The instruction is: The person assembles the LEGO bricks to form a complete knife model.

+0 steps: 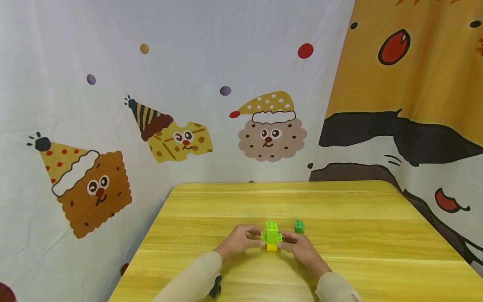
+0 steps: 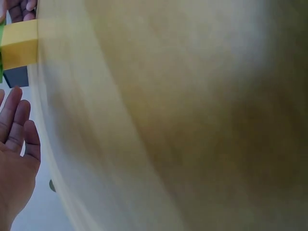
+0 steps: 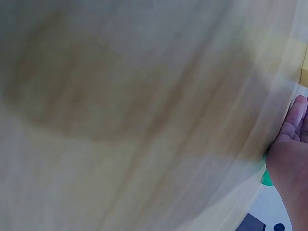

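Observation:
A small stack of toy building bricks stands upright on the table, with lime-green bricks [image 1: 271, 235] above a yellow brick [image 1: 271, 247]. Studded light-green pieces stick out at its left [image 1: 264, 237] and right. My left hand [image 1: 241, 241] is beside the stack's left side, its fingers loosely extended. In the left wrist view those fingers look apart from the yellow brick [image 2: 20, 44]. On the other side, my right hand [image 1: 302, 248] has its fingertips close to the right piece [image 1: 279, 238]; whether they touch is unclear. Its fingers look fairly straight in the right wrist view.
A darker green curved brick [image 1: 299, 227] lies behind my right hand. Some black object [image 1: 216, 287] shows by my left sleeve. The wooden table [image 1: 211, 201] ends at the back against a printed cloth [image 1: 211, 33] with cartoon figures.

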`<state>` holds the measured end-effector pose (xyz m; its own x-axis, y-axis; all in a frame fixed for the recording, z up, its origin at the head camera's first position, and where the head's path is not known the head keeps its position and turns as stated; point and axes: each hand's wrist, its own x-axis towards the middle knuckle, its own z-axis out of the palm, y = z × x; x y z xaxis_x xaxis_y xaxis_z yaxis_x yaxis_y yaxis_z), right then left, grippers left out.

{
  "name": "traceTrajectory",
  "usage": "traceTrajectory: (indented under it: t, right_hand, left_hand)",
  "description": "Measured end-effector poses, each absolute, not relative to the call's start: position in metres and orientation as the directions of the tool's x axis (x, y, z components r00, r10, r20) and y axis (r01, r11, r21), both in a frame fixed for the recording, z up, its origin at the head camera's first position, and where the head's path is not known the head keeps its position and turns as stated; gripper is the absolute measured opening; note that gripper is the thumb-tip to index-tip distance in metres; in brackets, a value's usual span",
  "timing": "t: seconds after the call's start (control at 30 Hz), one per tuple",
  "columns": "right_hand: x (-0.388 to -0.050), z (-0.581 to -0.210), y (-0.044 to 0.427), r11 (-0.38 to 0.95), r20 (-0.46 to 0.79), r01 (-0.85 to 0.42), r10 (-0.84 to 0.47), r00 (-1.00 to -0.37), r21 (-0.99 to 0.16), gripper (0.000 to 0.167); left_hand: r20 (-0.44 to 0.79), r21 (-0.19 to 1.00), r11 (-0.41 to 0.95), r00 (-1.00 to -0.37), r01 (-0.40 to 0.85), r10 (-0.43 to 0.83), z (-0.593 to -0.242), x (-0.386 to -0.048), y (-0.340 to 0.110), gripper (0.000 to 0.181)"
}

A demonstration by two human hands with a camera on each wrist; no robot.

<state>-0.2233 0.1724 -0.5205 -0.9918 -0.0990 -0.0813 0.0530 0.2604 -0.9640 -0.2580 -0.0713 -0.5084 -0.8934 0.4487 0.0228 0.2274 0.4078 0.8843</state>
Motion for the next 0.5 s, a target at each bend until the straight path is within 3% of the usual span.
traceTrajectory:
  t: [0.27,0.5]
  right_hand:
    - [-0.223,-0.518,0.172,0.276,-0.093,0.069,-0.075,-0.993,-0.959,0.051]
    - [-0.221,-0.516,0.183,0.232,-0.109,0.089,-0.078,-0.991,-0.969,0.053]
  left_hand:
    - [0.063,0.884,0.386,-0.886,0.263,0.460,-0.512,-0.256,-0.064,0.025]
    - [0.051,0.894,0.379,-0.896,0.237,0.442,-0.511,-0.254,-0.063,0.023]
